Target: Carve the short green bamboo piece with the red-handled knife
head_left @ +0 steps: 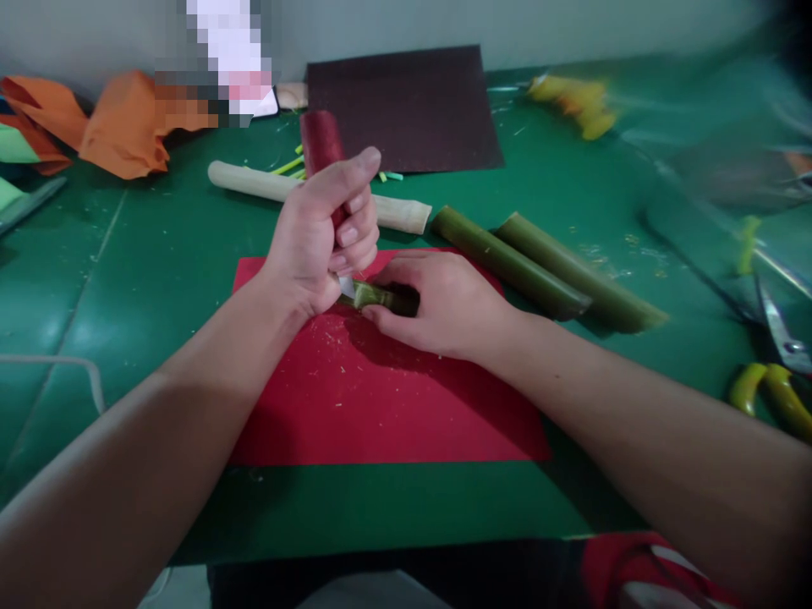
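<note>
My left hand (333, 224) is wrapped round the thick red handle of a knife (322, 139), which stands nearly upright. A short bit of its metal blade shows below the fist, against a green bamboo piece (374, 296). My right hand (444, 300) grips that bamboo from the right, fingers behind and thumb in front, hiding its right end. Under both hands lies a red sheet (381, 414) with small pale shavings scattered on it. Two green bamboo lengths (507, 262) rest just beyond my right hand, and a pale peeled stick (399, 214) lies behind my left.
At the back of the green table (381, 512) lies a dark brown sheet (406, 110). Crumpled orange paper (127, 127) sits at the back left. Scissors with yellow handles (770, 393) lie at the right edge, and a blurred yellow object (574, 101) is at the back right.
</note>
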`<action>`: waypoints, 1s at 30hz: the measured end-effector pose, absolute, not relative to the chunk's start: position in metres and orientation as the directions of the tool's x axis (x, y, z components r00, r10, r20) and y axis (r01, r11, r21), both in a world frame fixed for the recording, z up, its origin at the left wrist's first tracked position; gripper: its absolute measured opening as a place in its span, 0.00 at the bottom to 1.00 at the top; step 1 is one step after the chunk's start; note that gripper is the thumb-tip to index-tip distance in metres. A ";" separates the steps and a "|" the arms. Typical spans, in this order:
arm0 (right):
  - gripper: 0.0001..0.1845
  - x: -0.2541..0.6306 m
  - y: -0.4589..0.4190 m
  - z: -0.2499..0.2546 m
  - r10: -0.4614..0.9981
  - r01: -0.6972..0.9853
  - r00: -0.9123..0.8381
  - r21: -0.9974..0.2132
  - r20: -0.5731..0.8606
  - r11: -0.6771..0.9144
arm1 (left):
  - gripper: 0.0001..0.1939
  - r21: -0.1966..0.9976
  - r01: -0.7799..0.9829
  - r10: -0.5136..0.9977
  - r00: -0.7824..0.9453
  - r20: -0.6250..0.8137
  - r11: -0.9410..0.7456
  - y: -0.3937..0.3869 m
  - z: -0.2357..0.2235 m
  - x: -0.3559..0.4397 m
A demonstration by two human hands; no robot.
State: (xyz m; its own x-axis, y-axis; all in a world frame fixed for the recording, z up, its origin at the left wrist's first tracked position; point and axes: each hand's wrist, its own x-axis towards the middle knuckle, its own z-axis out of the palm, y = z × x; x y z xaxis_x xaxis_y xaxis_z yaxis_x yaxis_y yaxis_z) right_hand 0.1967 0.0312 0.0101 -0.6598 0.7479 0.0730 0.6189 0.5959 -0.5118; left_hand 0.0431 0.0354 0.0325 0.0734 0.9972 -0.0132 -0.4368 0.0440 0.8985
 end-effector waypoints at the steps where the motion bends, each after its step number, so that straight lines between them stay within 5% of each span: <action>1: 0.16 0.197 0.031 0.010 0.749 0.619 -0.659 -0.511 0.074 0.596 | 0.28 0.898 -0.438 0.997 0.081 0.001 0.035 0.035 0.032 0.043; 19: 0.16 0.197 0.032 0.010 0.740 0.612 -0.668 -0.505 0.081 0.609 | 0.32 0.904 -0.425 0.999 0.033 -0.033 0.044 0.036 0.032 0.044; 25: 0.15 0.197 0.032 0.012 0.753 0.630 -0.656 -0.514 0.047 0.581 | 0.28 0.859 -0.509 0.993 -0.116 -0.004 -0.056 0.037 0.031 0.044; 30: 0.16 0.197 0.032 0.012 0.752 0.629 -0.657 -0.513 0.050 0.584 | 0.29 0.884 -0.466 0.999 0.015 -0.030 0.034 0.038 0.029 0.039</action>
